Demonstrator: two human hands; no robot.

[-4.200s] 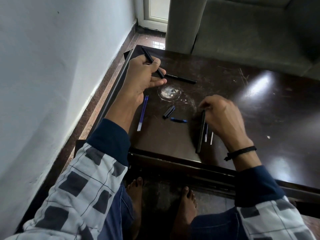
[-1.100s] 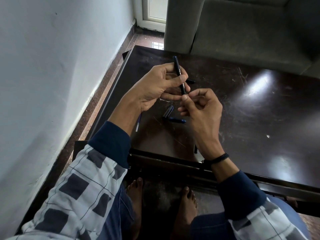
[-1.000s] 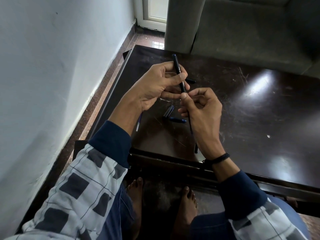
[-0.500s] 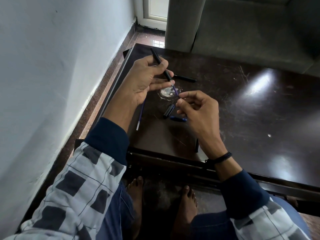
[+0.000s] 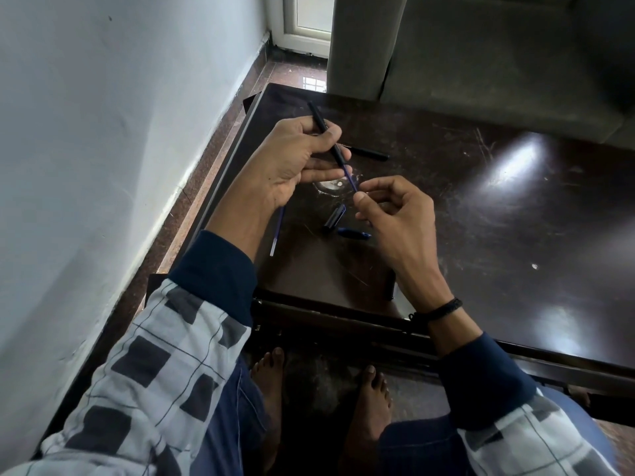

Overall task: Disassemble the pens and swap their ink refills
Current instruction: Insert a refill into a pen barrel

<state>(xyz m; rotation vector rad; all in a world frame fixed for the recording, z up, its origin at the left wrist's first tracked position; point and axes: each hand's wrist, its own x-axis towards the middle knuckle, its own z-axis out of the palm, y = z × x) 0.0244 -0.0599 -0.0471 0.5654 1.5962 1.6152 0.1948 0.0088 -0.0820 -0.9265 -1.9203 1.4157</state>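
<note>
My left hand (image 5: 295, 163) grips a black pen barrel (image 5: 319, 120) that slants up and away over the dark table (image 5: 498, 218). A thin blue ink refill (image 5: 351, 179) sticks out of the barrel's lower end, and my right hand (image 5: 391, 214) pinches its free tip between thumb and forefinger. On the table lie another black pen (image 5: 369, 153) behind my hands, a black cap (image 5: 334, 219), a blue cap (image 5: 354, 233), a loose blue refill (image 5: 277, 231) partly under my left wrist, and a black barrel (image 5: 391, 285) mostly hidden by my right forearm.
A white wall (image 5: 103, 149) runs close along the left side of the table. A grey sofa (image 5: 498, 63) stands right behind the table's far edge. My bare feet (image 5: 271, 383) rest on the floor under the near edge.
My left hand picked the black pen up off the table and brought it to my right hand. The two hands have since moved apart, and a length of blue refill now shows between them.
</note>
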